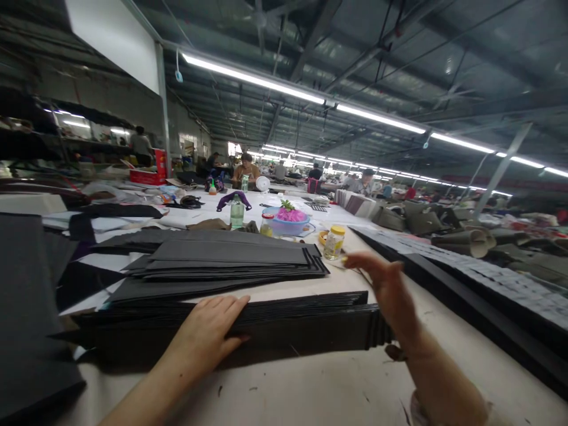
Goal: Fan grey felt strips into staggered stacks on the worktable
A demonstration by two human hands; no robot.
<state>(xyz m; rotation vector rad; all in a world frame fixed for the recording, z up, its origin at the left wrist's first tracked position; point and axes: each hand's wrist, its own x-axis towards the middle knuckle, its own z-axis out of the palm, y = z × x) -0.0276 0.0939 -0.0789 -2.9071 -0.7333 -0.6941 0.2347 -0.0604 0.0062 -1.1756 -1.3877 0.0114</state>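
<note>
A bundle of dark grey fabric panels (306, 331) with black bound ends stands on its long edge on the table. My left hand (217, 322) is closed over its top edge, the thumb on the near face and the fingers behind. Just beyond the right end of the bundle, my right hand (390, 290) is raised, slightly blurred, its fingers stretched out and the thumb apart. I see nothing held in it. Behind the bundle lies a flat pile of similar grey panels (231, 254), their black-edged ends to the right.
A yellow-lidded jar (334, 242), a red-lidded jar (267, 225), a bottle of clear greenish liquid (236, 212) and a blue basin (284, 222) with pink stuff stand behind the pile. Long dark strips (444, 278) run along the right. A person (247, 168) sits across the table.
</note>
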